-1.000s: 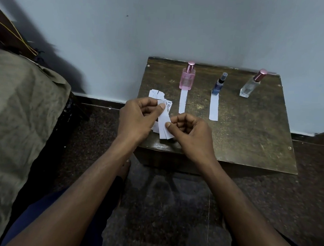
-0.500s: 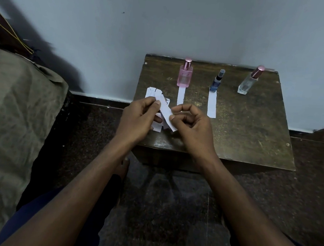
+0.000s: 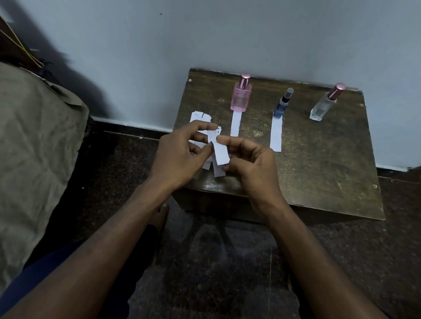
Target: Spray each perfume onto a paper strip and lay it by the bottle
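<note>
Left hand (image 3: pixel 179 154) grips a stack of white paper strips (image 3: pixel 199 119); right hand (image 3: pixel 251 164) pinches one white strip (image 3: pixel 220 153), both over the dark wooden table's (image 3: pixel 325 169) front-left part. Pink square bottle (image 3: pixel 241 97), slim blue bottle (image 3: pixel 282 107) and clear bottle (image 3: pixel 325 104) stand along the table's back; used strips (image 3: pixel 276 134) lie before pink and blue.

Dark worn wooden table (image 3: pixel 330 170) against pale blue wall (image 3: pixel 216 27); wrinkled olive-grey cloth (image 3: pixel 14 155) at left, yellow cords (image 3: pixel 16 40) above it; dark speckled floor (image 3: pixel 401 239)

A dark, worn wooden table (image 3: pixel 330 170) set against the wall. Along its far edge stand a pink bottle (image 3: pixel 241 97), a blue bottle (image 3: pixel 282 107) and a clear bottle (image 3: pixel 323 107). One paper strip (image 3: pixel 235 124) is laid before the pink bottle, another (image 3: pixel 276 136) before the blue.
</note>
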`<state>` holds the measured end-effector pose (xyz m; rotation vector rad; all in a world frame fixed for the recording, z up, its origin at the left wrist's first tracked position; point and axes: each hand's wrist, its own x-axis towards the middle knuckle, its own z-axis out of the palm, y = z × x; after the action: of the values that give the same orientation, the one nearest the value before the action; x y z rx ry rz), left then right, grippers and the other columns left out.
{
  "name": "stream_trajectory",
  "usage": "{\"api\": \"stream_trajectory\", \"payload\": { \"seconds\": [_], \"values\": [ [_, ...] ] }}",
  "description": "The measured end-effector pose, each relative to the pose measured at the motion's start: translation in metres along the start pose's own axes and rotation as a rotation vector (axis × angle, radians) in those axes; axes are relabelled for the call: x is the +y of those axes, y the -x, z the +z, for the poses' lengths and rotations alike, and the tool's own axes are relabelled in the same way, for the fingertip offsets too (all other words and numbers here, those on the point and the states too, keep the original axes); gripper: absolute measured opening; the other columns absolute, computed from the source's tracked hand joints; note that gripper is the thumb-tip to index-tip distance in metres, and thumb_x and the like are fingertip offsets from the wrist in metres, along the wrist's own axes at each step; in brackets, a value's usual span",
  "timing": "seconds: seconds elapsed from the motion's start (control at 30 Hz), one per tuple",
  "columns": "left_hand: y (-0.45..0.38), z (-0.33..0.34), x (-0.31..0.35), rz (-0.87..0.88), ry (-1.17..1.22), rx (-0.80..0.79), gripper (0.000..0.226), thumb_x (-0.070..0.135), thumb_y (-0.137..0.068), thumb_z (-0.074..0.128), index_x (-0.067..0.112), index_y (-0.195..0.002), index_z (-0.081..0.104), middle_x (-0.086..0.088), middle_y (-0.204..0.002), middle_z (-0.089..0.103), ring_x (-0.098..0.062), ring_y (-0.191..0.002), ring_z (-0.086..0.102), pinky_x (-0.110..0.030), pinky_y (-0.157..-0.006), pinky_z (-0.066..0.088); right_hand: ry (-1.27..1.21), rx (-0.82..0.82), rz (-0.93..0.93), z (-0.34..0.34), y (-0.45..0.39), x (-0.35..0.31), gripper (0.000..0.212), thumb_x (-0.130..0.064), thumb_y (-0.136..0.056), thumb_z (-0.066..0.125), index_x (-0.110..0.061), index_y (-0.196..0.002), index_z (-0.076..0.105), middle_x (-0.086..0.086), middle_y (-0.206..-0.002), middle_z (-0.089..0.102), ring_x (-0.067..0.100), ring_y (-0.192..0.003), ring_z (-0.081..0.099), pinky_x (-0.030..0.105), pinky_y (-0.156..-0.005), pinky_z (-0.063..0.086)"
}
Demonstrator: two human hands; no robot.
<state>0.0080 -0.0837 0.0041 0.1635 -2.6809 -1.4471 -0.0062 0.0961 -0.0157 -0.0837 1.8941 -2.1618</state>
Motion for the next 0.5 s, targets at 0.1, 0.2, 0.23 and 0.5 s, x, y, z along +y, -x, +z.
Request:
{"api": "stream_trajectory", "payload": {
  "seconds": [0.1,0.2,0.23,0.5],
  "values": [
    [0.0,-0.0003,-0.0009,0.009,-0.037,-0.007,0.033,0.032,-0.096,0.079,0.043,-0.125,0.07,0.019,-0.101,0.074,0.005,-0.081,0.071,-0.003,-0.065,0.048,0.068,0.018,-0.043,-0.0007,0.0009,0.002,0.031,-0.006,-0.086,0.077,-0.013,-0.116,0.081,0.006,-0.105,0.082,0.032,-0.103,0.078,0.045,-0.09,0.064],
    [0.0004,-0.0003,-0.0016,0.021,-0.067,-0.019,0.039,0.027,-0.093,0.082,0.043,-0.126,0.069,0.021,-0.098,0.071,0.009,-0.08,0.069,-0.003,-0.066,0.049,0.108,0.029,-0.068,0.0009,0.002,0.0004,0.024,-0.015,-0.089,0.084,-0.017,-0.113,0.082,0.003,-0.101,0.082,0.024,-0.094,0.077,0.045,-0.089,0.064],
    [0.0003,-0.0004,-0.0019,0.024,-0.074,-0.019,0.039,0.026,-0.094,0.082,0.042,-0.127,0.069,0.022,-0.097,0.071,0.01,-0.081,0.069,-0.002,-0.066,0.049,0.122,0.035,-0.078,0.0013,0.0023,-0.0006,0.021,-0.017,-0.09,0.084,-0.018,-0.111,0.082,0.002,-0.098,0.082,0.02,-0.091,0.075,0.045,-0.086,0.064],
    [-0.0006,0.0025,-0.0025,0.07,-0.096,-0.009,0.037,0.023,-0.095,0.081,0.035,-0.129,0.072,0.017,-0.099,0.075,0.005,-0.083,0.07,-0.002,-0.068,0.048,0.583,0.11,-0.382,-0.0038,0.0013,0.0001,0.021,-0.017,-0.085,0.091,-0.018,-0.105,0.083,0.0,-0.094,0.064,0.014,-0.068,0.064,0.028,-0.06,0.053]
  ]
}}
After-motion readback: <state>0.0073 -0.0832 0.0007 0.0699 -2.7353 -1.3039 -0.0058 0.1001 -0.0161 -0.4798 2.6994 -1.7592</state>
